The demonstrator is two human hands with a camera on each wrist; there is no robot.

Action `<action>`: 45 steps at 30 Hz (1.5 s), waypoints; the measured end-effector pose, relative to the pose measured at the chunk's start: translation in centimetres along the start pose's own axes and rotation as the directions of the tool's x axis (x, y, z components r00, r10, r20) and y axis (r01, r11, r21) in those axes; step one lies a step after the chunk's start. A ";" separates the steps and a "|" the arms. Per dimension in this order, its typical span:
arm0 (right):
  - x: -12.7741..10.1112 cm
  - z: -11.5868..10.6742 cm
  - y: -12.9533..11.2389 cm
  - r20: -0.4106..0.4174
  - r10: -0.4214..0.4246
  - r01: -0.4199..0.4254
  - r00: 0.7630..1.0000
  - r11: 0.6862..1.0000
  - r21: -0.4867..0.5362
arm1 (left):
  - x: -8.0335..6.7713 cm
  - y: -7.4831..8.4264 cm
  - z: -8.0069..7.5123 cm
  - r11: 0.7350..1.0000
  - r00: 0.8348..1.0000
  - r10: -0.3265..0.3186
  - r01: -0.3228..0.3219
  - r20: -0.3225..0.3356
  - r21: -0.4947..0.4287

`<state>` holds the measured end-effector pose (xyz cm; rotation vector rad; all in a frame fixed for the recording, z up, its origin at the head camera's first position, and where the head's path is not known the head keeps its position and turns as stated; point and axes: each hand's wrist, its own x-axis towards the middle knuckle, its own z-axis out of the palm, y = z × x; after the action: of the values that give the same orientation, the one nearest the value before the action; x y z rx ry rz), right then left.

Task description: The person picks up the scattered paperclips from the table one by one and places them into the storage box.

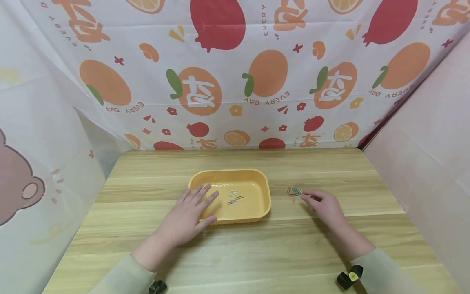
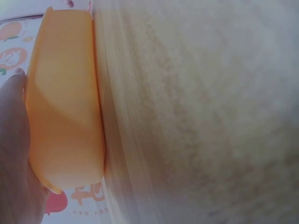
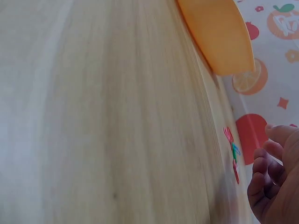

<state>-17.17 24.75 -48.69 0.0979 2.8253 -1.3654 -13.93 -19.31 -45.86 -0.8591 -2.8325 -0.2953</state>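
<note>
My left hand (image 1: 187,210) rests with spread fingers over the left side of a yellow rectangular tray (image 1: 260,210), its thumb along the near rim. Inside the tray lie several small paper clips (image 1: 233,198), white, orange and bluish. To the right of the tray, my right hand (image 1: 327,206) has its thumb and forefinger together at a pale paper clip (image 1: 301,191), pinched at the fingertips. Just left of those fingertips lies a small group of coloured paper clips (image 1: 295,191). The right wrist view shows red, green and blue clips (image 3: 234,149) beside the curled fingers; the pinch itself is hidden there.
The tray stands on a wood-grain table (image 1: 279,253). A fruit-print cloth (image 1: 235,81) hangs behind the table's back edge. Pale cloth walls (image 1: 422,134) close in the left and right sides.
</note>
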 end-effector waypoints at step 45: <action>3.8 -0.4 1.3 0.079 -0.071 0.090 0.994 0.953 -0.288 | -0.1 0.1 0.0 1.000 1.000 -0.004 0.004 0.021 0.016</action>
<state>-20.93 26.05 -49.55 -0.0644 2.9631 -0.9254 -13.80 -19.28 -45.90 -0.8584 -2.8526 -0.2659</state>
